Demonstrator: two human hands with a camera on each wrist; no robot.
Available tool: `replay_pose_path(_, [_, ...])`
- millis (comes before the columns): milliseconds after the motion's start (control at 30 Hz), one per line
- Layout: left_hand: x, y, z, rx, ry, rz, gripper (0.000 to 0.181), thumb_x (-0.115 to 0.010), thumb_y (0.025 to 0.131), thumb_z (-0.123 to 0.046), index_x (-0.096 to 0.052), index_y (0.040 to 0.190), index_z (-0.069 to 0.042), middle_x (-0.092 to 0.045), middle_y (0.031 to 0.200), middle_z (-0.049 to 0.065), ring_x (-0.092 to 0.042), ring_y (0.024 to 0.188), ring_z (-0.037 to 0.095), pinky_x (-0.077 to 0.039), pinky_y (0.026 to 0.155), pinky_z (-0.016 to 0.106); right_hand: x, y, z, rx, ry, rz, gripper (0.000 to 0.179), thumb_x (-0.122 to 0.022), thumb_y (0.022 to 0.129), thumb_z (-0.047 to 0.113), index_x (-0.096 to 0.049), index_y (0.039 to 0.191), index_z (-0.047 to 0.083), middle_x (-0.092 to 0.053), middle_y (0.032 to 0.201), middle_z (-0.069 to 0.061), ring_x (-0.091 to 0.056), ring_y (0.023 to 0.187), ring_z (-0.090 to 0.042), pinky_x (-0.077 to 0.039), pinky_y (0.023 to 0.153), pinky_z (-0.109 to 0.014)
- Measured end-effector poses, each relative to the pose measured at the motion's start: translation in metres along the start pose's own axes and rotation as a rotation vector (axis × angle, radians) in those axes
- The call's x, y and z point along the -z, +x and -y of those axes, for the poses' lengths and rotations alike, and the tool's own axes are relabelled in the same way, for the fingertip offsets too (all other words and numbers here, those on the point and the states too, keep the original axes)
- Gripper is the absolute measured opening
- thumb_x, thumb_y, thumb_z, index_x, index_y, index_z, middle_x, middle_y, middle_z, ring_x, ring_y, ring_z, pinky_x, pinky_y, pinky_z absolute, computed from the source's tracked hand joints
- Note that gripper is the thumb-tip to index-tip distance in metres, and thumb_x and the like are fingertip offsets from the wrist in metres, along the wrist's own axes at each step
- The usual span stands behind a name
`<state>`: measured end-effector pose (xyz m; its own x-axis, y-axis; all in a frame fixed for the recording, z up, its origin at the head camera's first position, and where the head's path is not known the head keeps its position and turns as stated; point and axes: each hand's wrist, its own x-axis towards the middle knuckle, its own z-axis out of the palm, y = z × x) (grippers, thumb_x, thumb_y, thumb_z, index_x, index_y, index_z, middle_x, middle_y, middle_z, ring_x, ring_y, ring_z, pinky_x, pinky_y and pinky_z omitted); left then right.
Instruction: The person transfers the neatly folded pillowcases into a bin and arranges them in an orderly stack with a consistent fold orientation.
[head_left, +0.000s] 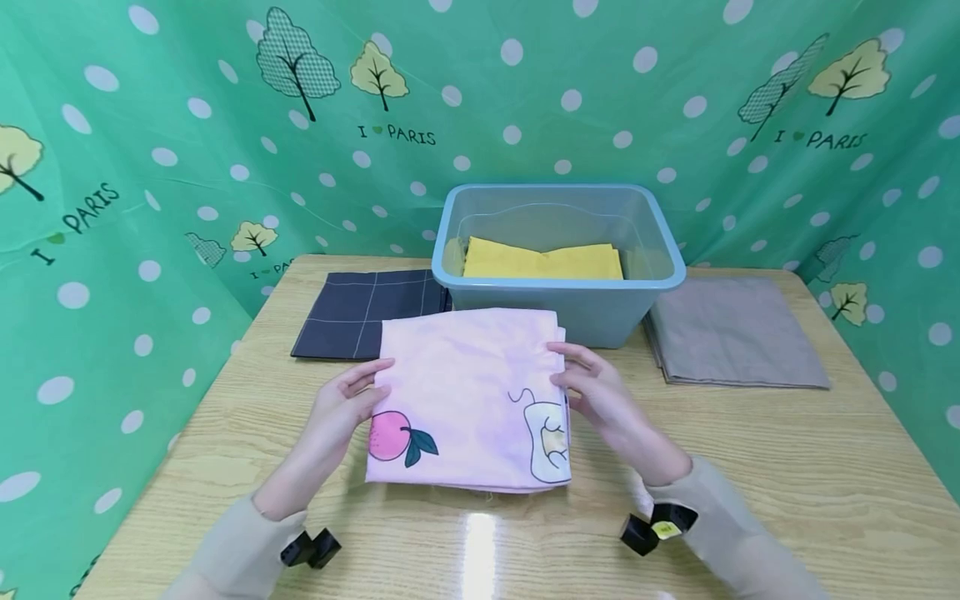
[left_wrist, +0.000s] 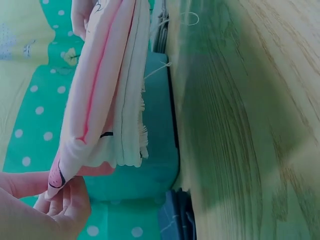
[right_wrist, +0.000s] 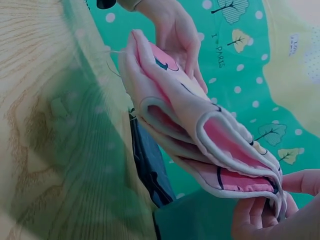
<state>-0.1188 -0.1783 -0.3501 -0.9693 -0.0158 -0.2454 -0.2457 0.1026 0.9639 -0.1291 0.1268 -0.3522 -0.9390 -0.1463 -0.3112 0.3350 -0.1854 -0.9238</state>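
Note:
A folded pink cloth [head_left: 465, 392], printed with a peach and a white cartoon figure, is held up between both hands. My left hand [head_left: 341, 412] grips its left edge, thumb on the front face and fingers behind. On the opposite edge my right hand [head_left: 603, 392] pinches the layers the same way. In the left wrist view the cloth [left_wrist: 102, 85] shows its stacked layers and a frayed hem, raised over the wooden table. The right wrist view shows looped folds of the cloth [right_wrist: 200, 130] between the hands.
Behind the cloth stands a blue plastic bin [head_left: 558, 304] with folded yellow fabric [head_left: 540, 261] inside. A dark checked cloth [head_left: 360, 312] lies folded at left. To the right lies a folded grey cloth [head_left: 738, 333]. A green dotted curtain [head_left: 510, 92] hangs behind the wooden table [head_left: 750, 467].

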Motion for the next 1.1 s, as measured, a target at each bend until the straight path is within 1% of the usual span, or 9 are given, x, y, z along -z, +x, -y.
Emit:
replay_pose_path(100, [-0.003, 0.000, -0.001, -0.034, -0.009, -0.004, 0.041, -0.056, 0.084, -0.004, -0.049, 0.124, -0.002, -0.047, 0.119, 0.009, -0.050, 0.080, 0.004, -0.044, 0.064, 0.015, 0.004, -0.001, 0.002, 0.004, 0.004, -0.007, 0.042, -0.055, 0.082, 0.000, -0.049, 0.122, 0.012, -0.056, 0.096, 0.003, -0.051, 0.078, -0.009, -0.042, 0.076, -0.027])
replay_pose_path(233, [-0.008, 0.000, -0.004, -0.073, -0.010, -0.009, 0.040, -0.057, 0.084, -0.003, -0.050, 0.123, 0.000, -0.052, 0.109, 0.005, -0.050, 0.082, 0.005, -0.045, 0.066, 0.015, 0.008, -0.004, 0.005, 0.031, 0.000, -0.001, 0.040, -0.056, 0.082, 0.000, -0.051, 0.119, 0.014, -0.058, 0.098, 0.003, -0.052, 0.082, -0.010, -0.044, 0.075, -0.027])
replay_pose_path(333, [-0.010, 0.001, -0.005, -0.083, -0.009, -0.011, 0.039, -0.056, 0.084, -0.003, -0.050, 0.122, -0.001, -0.053, 0.107, 0.005, -0.049, 0.084, 0.006, -0.045, 0.068, 0.016, 0.011, -0.008, 0.008, 0.056, -0.011, 0.006, 0.039, -0.057, 0.082, 0.001, -0.052, 0.118, 0.015, -0.058, 0.098, 0.003, -0.052, 0.083, -0.010, -0.043, 0.075, -0.027])
replay_pose_path(533, [-0.014, 0.003, -0.010, -0.081, -0.002, -0.007, 0.038, -0.055, 0.085, -0.004, -0.050, 0.123, -0.004, -0.051, 0.110, 0.006, -0.049, 0.087, 0.008, -0.046, 0.070, 0.017, 0.016, -0.012, 0.014, 0.080, -0.026, -0.001, 0.039, -0.056, 0.082, 0.002, -0.051, 0.119, 0.015, -0.057, 0.104, 0.002, -0.053, 0.088, -0.010, -0.044, 0.076, -0.026])
replay_pose_path(767, [-0.018, 0.004, -0.018, -0.121, -0.021, 0.025, 0.038, -0.054, 0.085, -0.003, -0.049, 0.123, -0.004, -0.050, 0.113, 0.006, -0.049, 0.089, 0.009, -0.046, 0.072, 0.017, 0.020, -0.014, 0.024, 0.114, -0.056, -0.010, 0.041, -0.057, 0.084, 0.005, -0.048, 0.123, 0.013, -0.055, 0.109, -0.001, -0.054, 0.093, -0.011, -0.046, 0.077, -0.025])
replay_pose_path(900, [-0.021, 0.006, -0.023, -0.135, -0.031, 0.028, 0.038, -0.054, 0.085, -0.002, -0.050, 0.123, -0.003, -0.051, 0.114, 0.008, -0.049, 0.090, 0.009, -0.046, 0.071, 0.017, 0.022, -0.015, 0.030, 0.119, -0.056, -0.014, 0.042, -0.057, 0.084, 0.005, -0.047, 0.124, 0.012, -0.054, 0.112, -0.002, -0.053, 0.093, -0.011, -0.046, 0.076, -0.024])
replay_pose_path(1100, [-0.025, 0.009, -0.031, -0.112, -0.057, 0.022, 0.038, -0.053, 0.085, 0.000, -0.051, 0.123, -0.004, -0.051, 0.115, 0.009, -0.050, 0.089, 0.009, -0.047, 0.070, 0.016, 0.026, -0.014, 0.038, 0.124, -0.025, -0.030, 0.042, -0.056, 0.084, 0.003, -0.048, 0.124, 0.014, -0.053, 0.112, -0.002, -0.053, 0.094, -0.011, -0.047, 0.073, -0.023])
